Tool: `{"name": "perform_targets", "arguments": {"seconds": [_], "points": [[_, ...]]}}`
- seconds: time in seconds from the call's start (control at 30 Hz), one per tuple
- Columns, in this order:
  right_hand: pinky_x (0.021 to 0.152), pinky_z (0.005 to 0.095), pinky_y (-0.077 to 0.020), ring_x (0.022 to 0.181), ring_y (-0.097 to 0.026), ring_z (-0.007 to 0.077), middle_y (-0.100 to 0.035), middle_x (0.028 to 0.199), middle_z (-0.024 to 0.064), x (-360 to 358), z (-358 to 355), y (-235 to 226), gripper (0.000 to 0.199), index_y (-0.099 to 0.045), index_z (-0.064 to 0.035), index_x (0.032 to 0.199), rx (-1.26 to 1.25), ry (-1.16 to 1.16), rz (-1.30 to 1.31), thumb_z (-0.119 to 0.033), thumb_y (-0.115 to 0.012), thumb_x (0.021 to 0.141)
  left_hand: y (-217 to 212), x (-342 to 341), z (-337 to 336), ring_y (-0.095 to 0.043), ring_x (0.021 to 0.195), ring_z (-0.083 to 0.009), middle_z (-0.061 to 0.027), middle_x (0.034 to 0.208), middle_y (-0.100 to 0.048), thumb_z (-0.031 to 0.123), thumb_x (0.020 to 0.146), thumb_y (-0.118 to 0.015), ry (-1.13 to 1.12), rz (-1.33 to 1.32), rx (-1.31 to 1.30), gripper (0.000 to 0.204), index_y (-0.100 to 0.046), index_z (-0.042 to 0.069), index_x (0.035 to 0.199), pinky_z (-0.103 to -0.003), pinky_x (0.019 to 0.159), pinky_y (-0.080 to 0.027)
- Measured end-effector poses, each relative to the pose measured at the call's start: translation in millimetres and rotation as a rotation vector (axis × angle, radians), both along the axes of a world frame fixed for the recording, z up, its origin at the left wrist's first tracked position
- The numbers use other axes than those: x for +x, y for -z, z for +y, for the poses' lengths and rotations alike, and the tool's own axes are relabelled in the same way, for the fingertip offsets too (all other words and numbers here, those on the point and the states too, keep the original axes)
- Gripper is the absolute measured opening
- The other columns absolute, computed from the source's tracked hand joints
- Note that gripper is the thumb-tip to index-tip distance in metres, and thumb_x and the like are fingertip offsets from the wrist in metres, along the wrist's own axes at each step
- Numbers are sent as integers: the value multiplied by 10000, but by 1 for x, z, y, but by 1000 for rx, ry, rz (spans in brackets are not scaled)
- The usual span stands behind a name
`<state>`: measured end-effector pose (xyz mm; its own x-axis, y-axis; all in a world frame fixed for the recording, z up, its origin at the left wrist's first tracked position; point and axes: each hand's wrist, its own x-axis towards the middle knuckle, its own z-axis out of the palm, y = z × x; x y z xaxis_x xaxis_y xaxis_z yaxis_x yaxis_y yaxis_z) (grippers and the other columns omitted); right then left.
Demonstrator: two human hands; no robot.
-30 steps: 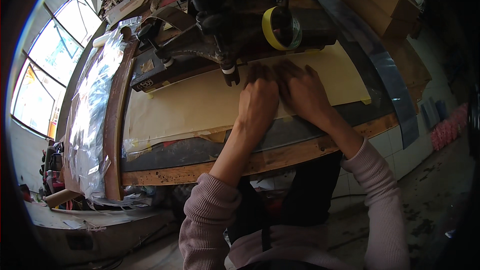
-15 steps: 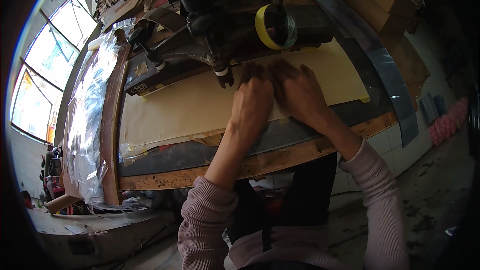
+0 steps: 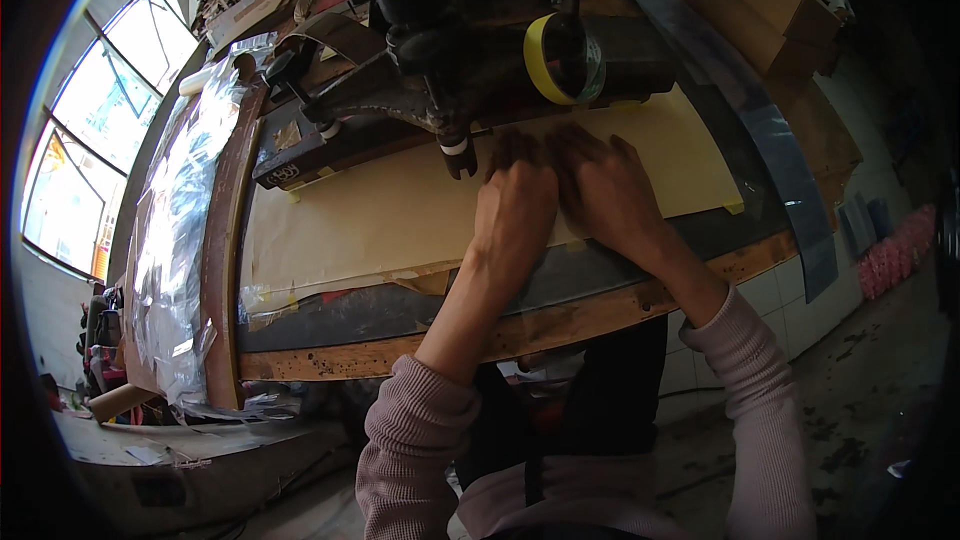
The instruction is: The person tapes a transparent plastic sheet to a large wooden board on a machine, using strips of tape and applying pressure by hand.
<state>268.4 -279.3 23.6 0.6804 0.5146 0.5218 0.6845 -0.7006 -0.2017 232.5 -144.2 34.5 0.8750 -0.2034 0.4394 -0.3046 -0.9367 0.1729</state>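
Note:
My left hand (image 3: 516, 198) and my right hand (image 3: 610, 190) are side by side over a long cream sheet (image 3: 345, 225) on the dark worktable. The left fingers are closed and bent down toward the sheet at the foot of a dark machine. Close beside them, the right hand's fingers curl inward too. Shadow and the backs of the hands hide the fingertips, so anything between them cannot be made out. Just left of my left hand hangs a dark forked machine part with a white ring (image 3: 455, 148). A roll of yellow tape (image 3: 541, 58) hangs above my right hand.
A wooden strip (image 3: 330, 362) edges the table's near side. Crumpled clear plastic film (image 3: 175, 270) covers a ledge at left. A bluish plastic strip (image 3: 790, 175) droops over the right side, near a cardboard box (image 3: 755, 5). Pink wrapped goods (image 3: 897, 255) lie far right.
The whole view has shifted slightly, so machine, tape and hands appear a little further right. Both hands stay together at the same spot on the cream sheet, with hardly any change in pose.

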Motion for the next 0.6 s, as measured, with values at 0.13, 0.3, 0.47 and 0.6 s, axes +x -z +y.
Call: {"name": "perform_targets", "arguments": {"seconds": [0.13, 0.3, 0.47, 0.6], "points": [[959, 515, -400, 1128, -550, 267, -601, 1145, 142, -2, -1, 0, 305, -596, 13, 1094, -11, 15, 3, -95, -568, 810, -10, -3, -3, -638, 896, -399, -301, 1116, -545, -36, 768, -537, -27, 163, 23, 291, -520, -114, 1049, -413, 710, -569], [968, 509, -395, 1138, -545, 261, -596, 1165, 141, -2, 1, 2, 328, -591, 12, 1118, -28, 17, -26, -98, -568, 810, 2, -2, -2, -645, 884, -374, -280, 1122, -553, -20, 782, -533, -54, 8, 45, 295, -521, -101, 1065, -388, 698, -570], [976, 508, -390, 1161, -532, 261, -592, 1173, 143, 1, 3, 5, 338, -589, 5, 1134, -41, 13, -37, -99, -565, 813, -1, -9, 2, -622, 974, -354, -259, 1166, -547, 27, 811, -533, -66, -46, 29, 321, -516, -87, 1111, -402, 798, -538], [991, 513, -376, 1182, -516, 272, -577, 1203, 152, 2, -3, 3, 323, -580, 0, 1154, -26, 36, 4, -137, -554, 862, -5, -45, 0, -524, 1173, -359, -258, 1255, -514, 136, 865, -554, -53, -2, 18, 378, -508, -53, 1189, -463, 986, -423]]}}
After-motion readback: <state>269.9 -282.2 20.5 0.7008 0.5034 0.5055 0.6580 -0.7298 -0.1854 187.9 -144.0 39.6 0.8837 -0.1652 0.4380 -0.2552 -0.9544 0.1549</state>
